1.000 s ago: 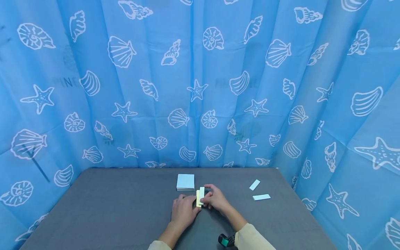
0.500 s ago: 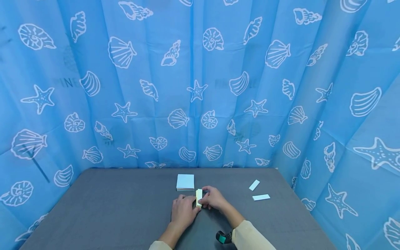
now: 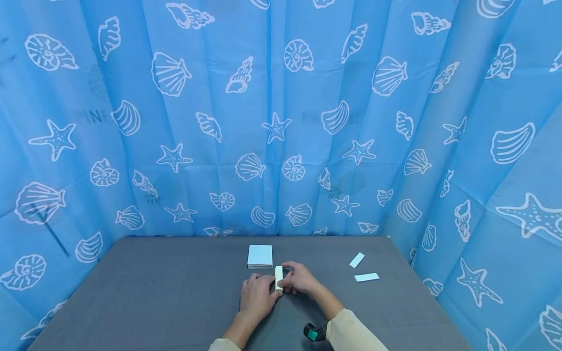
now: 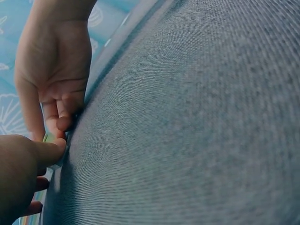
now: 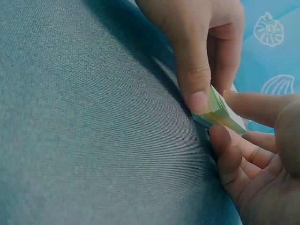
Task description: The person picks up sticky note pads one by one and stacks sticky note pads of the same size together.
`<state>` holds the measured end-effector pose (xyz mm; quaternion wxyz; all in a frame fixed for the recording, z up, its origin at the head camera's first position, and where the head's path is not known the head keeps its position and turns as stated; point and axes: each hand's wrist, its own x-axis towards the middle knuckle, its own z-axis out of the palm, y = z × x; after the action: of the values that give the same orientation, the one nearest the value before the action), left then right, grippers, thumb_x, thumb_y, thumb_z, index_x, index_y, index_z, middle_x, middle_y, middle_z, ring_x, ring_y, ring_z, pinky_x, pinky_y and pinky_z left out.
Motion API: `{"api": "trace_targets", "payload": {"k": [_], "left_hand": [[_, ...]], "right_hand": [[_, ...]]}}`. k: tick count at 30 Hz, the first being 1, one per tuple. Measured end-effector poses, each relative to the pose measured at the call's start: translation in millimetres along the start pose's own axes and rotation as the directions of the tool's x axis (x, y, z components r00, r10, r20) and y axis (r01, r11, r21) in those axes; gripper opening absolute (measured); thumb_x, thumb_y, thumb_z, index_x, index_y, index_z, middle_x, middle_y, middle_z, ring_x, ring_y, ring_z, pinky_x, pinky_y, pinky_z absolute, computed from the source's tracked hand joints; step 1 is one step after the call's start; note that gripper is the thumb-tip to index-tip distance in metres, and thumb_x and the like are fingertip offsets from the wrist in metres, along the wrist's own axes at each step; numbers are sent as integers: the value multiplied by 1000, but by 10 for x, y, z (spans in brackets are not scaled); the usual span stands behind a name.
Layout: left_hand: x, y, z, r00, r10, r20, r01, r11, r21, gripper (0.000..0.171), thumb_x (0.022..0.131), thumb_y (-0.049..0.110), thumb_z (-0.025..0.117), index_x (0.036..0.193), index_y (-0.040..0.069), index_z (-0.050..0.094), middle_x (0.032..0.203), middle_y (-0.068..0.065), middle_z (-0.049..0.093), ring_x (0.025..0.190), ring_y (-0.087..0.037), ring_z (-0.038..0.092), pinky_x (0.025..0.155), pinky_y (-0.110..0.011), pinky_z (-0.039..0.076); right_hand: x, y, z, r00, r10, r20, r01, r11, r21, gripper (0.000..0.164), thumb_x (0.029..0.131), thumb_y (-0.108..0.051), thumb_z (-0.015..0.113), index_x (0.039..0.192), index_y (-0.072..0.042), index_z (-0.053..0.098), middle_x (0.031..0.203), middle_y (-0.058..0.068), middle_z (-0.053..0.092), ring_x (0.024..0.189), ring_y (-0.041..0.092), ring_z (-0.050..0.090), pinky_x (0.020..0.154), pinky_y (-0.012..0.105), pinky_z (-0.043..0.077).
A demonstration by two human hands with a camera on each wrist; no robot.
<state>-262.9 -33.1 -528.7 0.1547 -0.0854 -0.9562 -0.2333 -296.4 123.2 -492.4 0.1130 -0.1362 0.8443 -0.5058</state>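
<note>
A small stack of narrow sticky-note pads (image 3: 279,278), pale on top, lies on the grey table between both hands. My left hand (image 3: 257,294) grips it from the left, with the thumb at the near end. On the other side my right hand (image 3: 301,279) pinches the stack near its upper edges. In the right wrist view, green and yellowish layers of the stack (image 5: 220,108) show between the fingertips. The left wrist view mostly hides it behind the left thumb.
A square stack of paper pads (image 3: 260,256) sits just behind the hands. To the right lie two white strips, one slanted (image 3: 357,260) and one nearly level (image 3: 367,277). A blue shell-patterned curtain (image 3: 276,126) rises behind the grey table (image 3: 175,292).
My right hand has moved a white pad leftward onto the yellow one, so the offset between them has gone and they now line up. The left hand has stayed in place.
</note>
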Motion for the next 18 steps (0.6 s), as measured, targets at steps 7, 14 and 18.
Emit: {"api": "trace_targets", "payload": {"k": [7, 14, 18], "left_hand": [[-7, -9, 1, 1000, 16, 5, -16, 1000, 24, 43, 76, 40, 82, 112, 18, 73, 105, 2, 71, 101, -24, 58, 84, -49, 43], [-4, -10, -18, 1000, 30, 4, -30, 999, 45, 54, 75, 40, 83, 123, 20, 68, 111, 0, 70, 102, -26, 58, 84, -49, 44], [-7, -8, -20, 999, 46, 14, -47, 998, 46, 55, 76, 38, 82, 127, 25, 66, 116, 3, 69, 103, -26, 58, 84, -49, 43]], "right_hand": [[-46, 49, -68, 1000, 13, -21, -12, 999, 48, 61, 87, -8, 72, 138, 8, 44, 75, 11, 66, 63, 21, 63, 54, 31, 49], [-108, 160, -220, 999, -33, -41, 34, 999, 37, 57, 89, -10, 70, 137, 8, 45, 77, 8, 66, 65, 23, 62, 54, 34, 49], [-156, 226, -318, 997, -31, -73, 33, 999, 26, 54, 90, -10, 69, 136, 7, 47, 78, 7, 66, 63, 21, 61, 52, 32, 48]]}}
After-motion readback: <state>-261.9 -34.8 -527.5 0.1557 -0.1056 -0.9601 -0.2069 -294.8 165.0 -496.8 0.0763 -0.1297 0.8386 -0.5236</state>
